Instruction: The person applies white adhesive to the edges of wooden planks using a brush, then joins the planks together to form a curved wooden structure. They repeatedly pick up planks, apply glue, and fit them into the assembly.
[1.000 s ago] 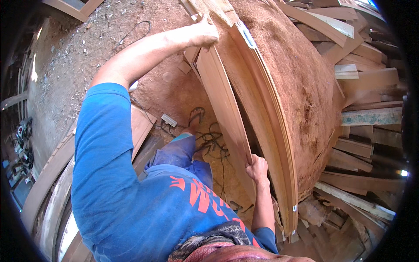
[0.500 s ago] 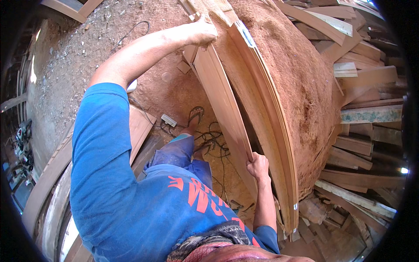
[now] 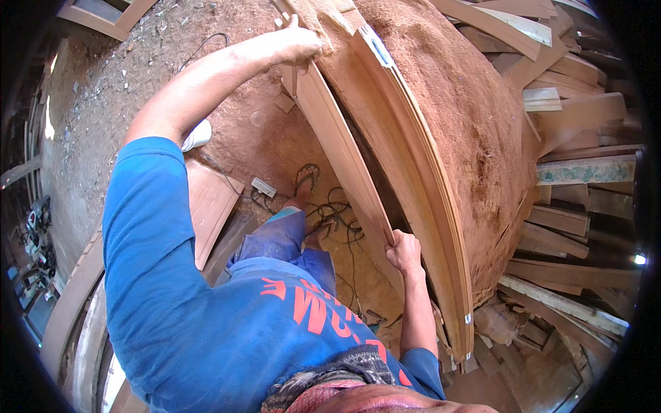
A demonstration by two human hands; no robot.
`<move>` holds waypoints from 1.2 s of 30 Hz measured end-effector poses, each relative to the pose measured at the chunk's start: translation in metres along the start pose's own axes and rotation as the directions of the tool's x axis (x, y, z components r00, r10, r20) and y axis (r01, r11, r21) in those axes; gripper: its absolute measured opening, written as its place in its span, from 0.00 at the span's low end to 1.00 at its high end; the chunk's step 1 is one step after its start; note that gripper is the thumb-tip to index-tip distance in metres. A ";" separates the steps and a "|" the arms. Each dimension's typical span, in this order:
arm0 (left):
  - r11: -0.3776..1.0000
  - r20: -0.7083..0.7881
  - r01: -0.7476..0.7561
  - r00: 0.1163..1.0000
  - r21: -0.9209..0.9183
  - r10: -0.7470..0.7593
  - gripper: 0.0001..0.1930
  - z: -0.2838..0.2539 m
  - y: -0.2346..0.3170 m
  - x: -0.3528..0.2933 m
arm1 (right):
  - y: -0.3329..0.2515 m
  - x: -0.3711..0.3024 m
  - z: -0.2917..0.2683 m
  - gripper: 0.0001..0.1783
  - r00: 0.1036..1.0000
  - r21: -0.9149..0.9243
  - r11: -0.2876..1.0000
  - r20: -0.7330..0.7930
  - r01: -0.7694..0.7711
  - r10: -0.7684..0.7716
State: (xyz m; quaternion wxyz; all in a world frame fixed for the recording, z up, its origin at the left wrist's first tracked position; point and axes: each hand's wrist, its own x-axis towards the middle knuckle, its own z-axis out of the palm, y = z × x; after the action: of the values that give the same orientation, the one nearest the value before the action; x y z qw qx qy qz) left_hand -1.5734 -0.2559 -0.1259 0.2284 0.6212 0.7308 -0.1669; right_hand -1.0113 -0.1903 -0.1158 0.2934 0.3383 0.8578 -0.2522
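A long reddish-brown wooden panel (image 3: 344,151) stands on edge in front of me, tilted towards my side. My left hand (image 3: 299,45) is closed over its far end, next to the corner of the workbench. Nearer to me, my right hand (image 3: 404,251) is wrapped round the panel's upper edge, thumb up. Beyond it lie long moulded wooden boards (image 3: 420,165), lined up side by side. A dark gap parts them from the panel. The panel's lower side is partly hidden.
A heap of sawdust (image 3: 475,138) rises beyond the boards, with stacked offcuts (image 3: 578,220) to the right. Black cable (image 3: 341,217) and a white power strip (image 3: 264,186) lie on the floor near my feet. A white container (image 3: 197,135) and planks (image 3: 210,199) are at the left.
The panel's far end has moved left with my left hand, and the gap beside the boards has widened. My right hand has shifted slightly, still holding the edge.
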 end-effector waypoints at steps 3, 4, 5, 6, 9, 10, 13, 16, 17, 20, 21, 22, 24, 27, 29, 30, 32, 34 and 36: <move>0.998 -0.027 -0.030 0.999 0.060 0.032 0.11 0.002 -0.001 0.016 | 0.006 0.002 0.002 0.09 0.999 0.023 0.999 -0.044 0.030 -0.029; 0.994 -0.214 -0.105 0.972 -0.038 0.095 0.13 0.016 -0.010 0.024 | 0.011 0.001 0.009 0.09 0.997 0.049 0.999 -0.078 0.017 -0.014; 0.966 -0.400 -0.226 0.903 -0.128 0.159 0.15 0.038 -0.029 0.032 | 0.014 0.005 0.012 0.09 0.992 0.011 0.996 -0.089 0.085 -0.084; 0.971 -0.446 -0.240 0.868 0.007 0.218 0.16 0.064 -0.047 0.034 | 0.023 0.011 0.011 0.08 0.986 -0.031 0.992 -0.105 0.123 -0.126; 0.925 -0.460 -0.381 0.822 -0.005 0.336 0.18 0.058 -0.052 0.021 | 0.030 0.020 0.016 0.09 0.975 -0.009 0.991 -0.174 0.136 -0.136; 0.933 -0.451 -0.359 0.827 0.037 0.336 0.17 0.091 -0.099 0.009 | 0.024 0.025 -0.001 0.10 0.984 -0.051 0.988 -0.100 0.145 -0.149; 0.989 -0.240 -0.147 0.959 0.024 0.148 0.20 0.063 -0.072 0.007 | 0.013 0.014 -0.019 0.09 0.997 0.004 0.998 -0.057 0.057 -0.057; 0.980 -0.178 0.028 0.984 0.196 0.008 0.17 0.047 -0.038 -0.001 | 0.016 0.007 -0.014 0.10 0.993 0.002 0.999 -0.107 0.045 -0.044; 0.980 -0.163 0.005 0.986 0.200 0.028 0.15 0.037 -0.027 0.001 | 0.020 0.004 -0.010 0.10 0.990 0.008 0.999 -0.139 0.034 -0.032; 0.984 -0.187 -0.009 0.981 0.179 0.043 0.11 0.022 -0.012 -0.007 | 0.022 0.008 -0.009 0.11 0.987 0.018 0.998 -0.152 0.064 -0.060; 0.981 -0.131 0.017 0.991 0.191 0.009 0.10 0.010 0.002 -0.008 | 0.020 0.014 -0.006 0.11 0.983 0.030 0.997 -0.175 0.070 -0.064; 0.980 -0.111 0.002 0.994 0.198 0.021 0.10 0.007 0.006 -0.001 | 0.019 0.020 -0.002 0.10 0.978 0.040 0.996 -0.196 0.076 -0.067; 0.974 -0.071 -0.001 0.997 0.225 0.017 0.11 0.006 0.006 -0.004 | 0.019 0.018 -0.001 0.11 0.975 0.028 0.997 -0.213 0.065 -0.058; 0.979 -0.037 0.047 0.999 0.196 -0.040 0.11 0.013 -0.019 0.000 | 0.015 0.021 -0.004 0.13 0.965 0.010 0.996 -0.251 0.086 -0.081; 0.977 -0.046 0.076 0.997 0.200 -0.068 0.11 0.013 -0.026 0.003 | 0.010 0.027 -0.011 0.11 0.957 0.002 0.996 -0.279 0.088 -0.084; 0.976 -0.048 0.090 0.995 0.199 -0.082 0.11 0.012 -0.027 0.004 | 0.008 0.029 -0.015 0.11 0.953 -0.003 0.996 -0.290 0.089 -0.086; 0.974 -0.038 0.086 0.996 0.209 -0.079 0.11 0.010 -0.035 0.006 | 0.004 0.030 -0.023 0.10 0.955 -0.012 0.995 -0.280 0.096 -0.095; 0.978 0.009 0.113 0.993 0.176 -0.117 0.12 0.013 -0.049 0.011 | 0.001 0.031 -0.033 0.11 0.961 -0.002 0.994 -0.256 0.107 -0.104; 0.971 -0.037 0.098 0.995 0.218 -0.092 0.12 0.015 -0.045 0.009 | 0.002 0.031 -0.033 0.09 0.959 -0.016 0.996 -0.269 0.087 -0.088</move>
State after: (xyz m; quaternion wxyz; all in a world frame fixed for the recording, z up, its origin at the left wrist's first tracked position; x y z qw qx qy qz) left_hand -1.6168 -0.2642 -0.1450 0.1402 0.6090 0.7399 -0.2490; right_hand -1.0394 -0.1551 -0.1138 0.1630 0.3305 0.9044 -0.2150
